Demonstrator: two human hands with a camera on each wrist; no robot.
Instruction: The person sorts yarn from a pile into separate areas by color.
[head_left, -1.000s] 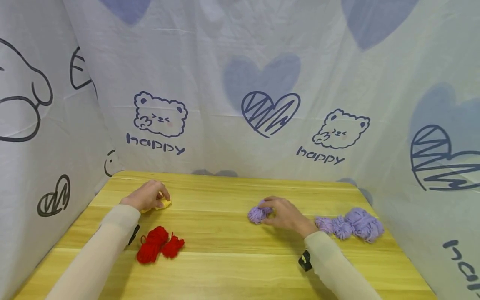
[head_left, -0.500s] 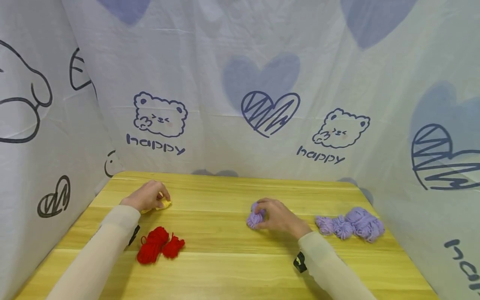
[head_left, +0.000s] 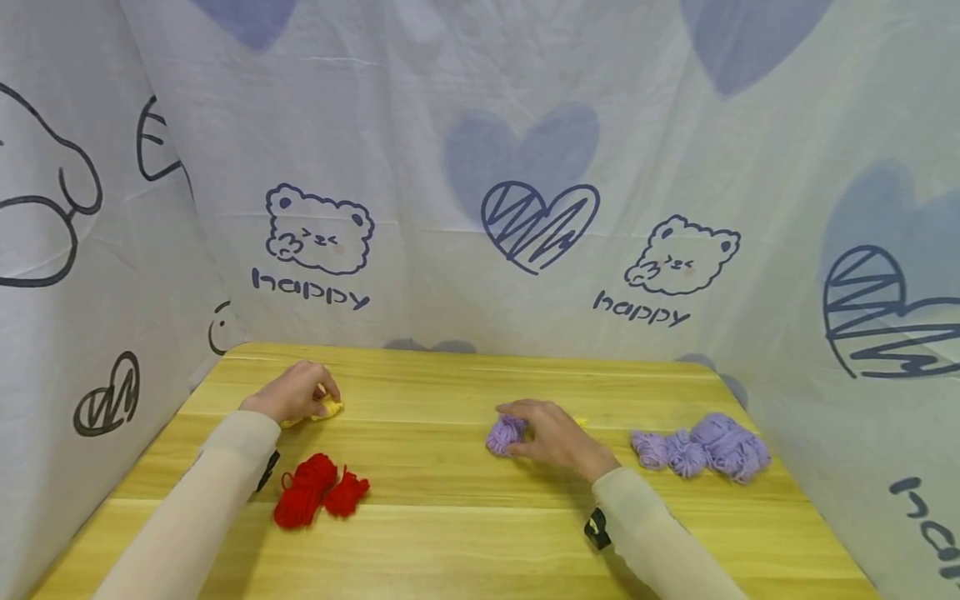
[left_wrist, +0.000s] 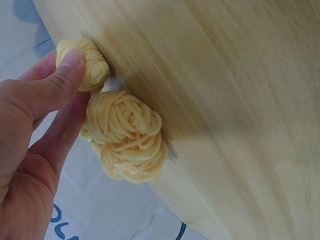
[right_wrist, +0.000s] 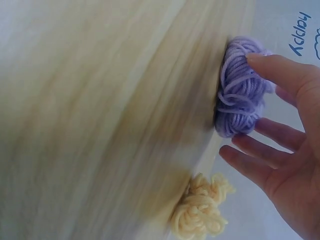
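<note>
My left hand (head_left: 292,393) is at the table's far left, pinching a small yellow yarn ball (left_wrist: 85,65) between thumb and fingers. Against it sits a larger yellow yarn bundle (left_wrist: 125,137), mostly hidden by the hand in the head view. Right of the table's middle, my right hand (head_left: 553,435) holds a purple yarn ball (head_left: 506,435). The right wrist view has the thumb on one end of this purple ball and fingers at its other side. A small yellow yarn piece (right_wrist: 200,207) lies close by, barely showing past the right hand in the head view.
Two red yarn bundles, a larger one (head_left: 306,490) and a smaller one (head_left: 347,493), lie near the left forearm. Several purple yarn balls (head_left: 723,447) stand in a row at the right. Printed white cloth (head_left: 450,250) surrounds the wooden table (head_left: 450,533).
My right hand and the purple yarn ball have shifted slightly left. A bit of yellow yarn has come into sight behind that hand. The left hand stays in place.
</note>
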